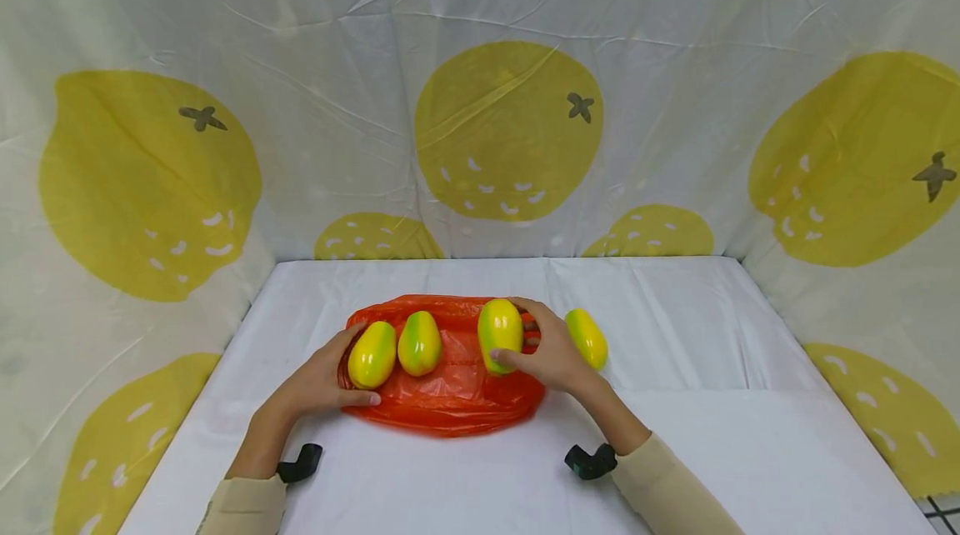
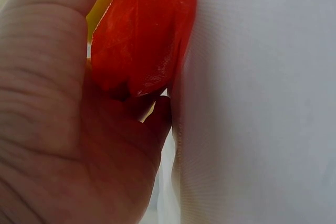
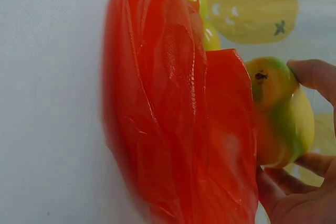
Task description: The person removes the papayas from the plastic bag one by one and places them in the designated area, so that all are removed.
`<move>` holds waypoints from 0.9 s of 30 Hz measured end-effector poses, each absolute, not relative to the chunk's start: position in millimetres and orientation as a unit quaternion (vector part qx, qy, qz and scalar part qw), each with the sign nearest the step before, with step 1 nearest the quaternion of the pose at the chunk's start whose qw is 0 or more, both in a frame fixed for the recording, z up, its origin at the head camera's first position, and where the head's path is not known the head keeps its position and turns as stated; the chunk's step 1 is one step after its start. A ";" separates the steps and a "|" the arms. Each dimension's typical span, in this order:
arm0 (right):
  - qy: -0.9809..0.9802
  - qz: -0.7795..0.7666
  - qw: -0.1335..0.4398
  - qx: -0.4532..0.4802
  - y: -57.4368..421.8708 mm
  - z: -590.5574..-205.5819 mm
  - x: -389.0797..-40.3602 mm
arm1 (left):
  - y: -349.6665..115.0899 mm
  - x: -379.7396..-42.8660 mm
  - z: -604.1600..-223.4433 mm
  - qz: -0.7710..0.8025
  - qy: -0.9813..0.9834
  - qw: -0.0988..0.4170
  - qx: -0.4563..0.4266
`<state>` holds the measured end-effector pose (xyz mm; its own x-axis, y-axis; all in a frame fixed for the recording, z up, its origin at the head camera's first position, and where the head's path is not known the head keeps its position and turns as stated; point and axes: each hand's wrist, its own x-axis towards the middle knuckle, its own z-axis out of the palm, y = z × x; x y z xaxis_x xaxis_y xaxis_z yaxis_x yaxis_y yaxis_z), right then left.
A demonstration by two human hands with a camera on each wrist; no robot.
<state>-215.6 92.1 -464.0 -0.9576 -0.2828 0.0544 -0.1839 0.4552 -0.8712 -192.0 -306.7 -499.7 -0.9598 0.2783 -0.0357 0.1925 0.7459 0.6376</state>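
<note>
A red plastic bag [image 1: 457, 402] lies spread on the white-covered table, its rim turned outward. Two yellow-green mangoes [image 1: 372, 355] rest at the left in the bag. My left hand [image 1: 318, 377] curls round the bag's left side, thumb along the front edge; in the left wrist view the red film [image 2: 144, 30] sits between thumb and fingers. Over the bag's right part my right hand [image 1: 555, 352] grips another mango [image 1: 499, 335] between thumb and fingers. The right wrist view shows this mango [image 3: 281, 111] above the bag's rim.
One more mango [image 1: 587, 339] lies on the white cloth [image 1: 675, 327], right of the bag and partly behind my right hand. Fabric walls [image 1: 337, 102] printed with big yellow fruit rise behind and at both sides. Black wrist mounts [image 1: 302, 463] stick out from both wrists.
</note>
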 end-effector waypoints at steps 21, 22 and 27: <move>0.852 -0.503 0.015 -0.147 143.8 -448.3 -213.9 | -307.2 -193.1 -503.0 0.336 0.931 0.061 0.128; 0.851 -0.503 0.013 -0.149 146.1 -448.1 -213.9 | -307.3 -193.1 -503.0 0.335 0.931 0.060 0.129; 0.849 -0.506 0.006 -0.151 156.7 -447.1 -213.9 | -307.8 -193.4 -502.5 0.331 0.933 0.060 0.128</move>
